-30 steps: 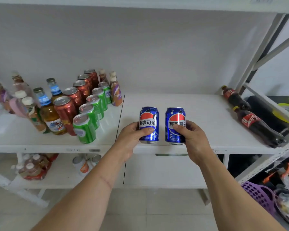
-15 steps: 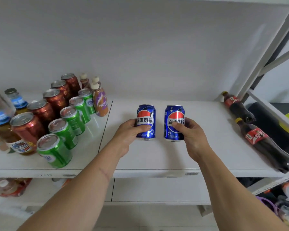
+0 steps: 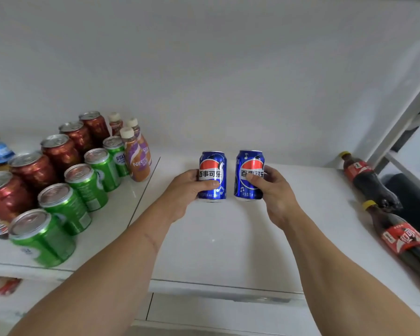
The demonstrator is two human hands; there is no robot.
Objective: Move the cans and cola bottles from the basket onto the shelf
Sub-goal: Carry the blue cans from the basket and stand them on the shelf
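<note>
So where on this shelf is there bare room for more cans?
The left hand and right hand each grip a blue can mid-shelf. Bare board lies in front of them, behind them to the wall, and rightward up to the cola bottles lying at the edge. Left is crowded: green cans, red cans.

Shop or stockroom: white metal shelf (image 3: pixel 228 251) against plain wall, drinks grouped by kind. Green cans (image 3: pixel 66 204), red cans (image 3: pixel 34 168) at 9 o'clock; cola bottles (image 3: pixel 371 183) lying at 3 o'clock.
</note>
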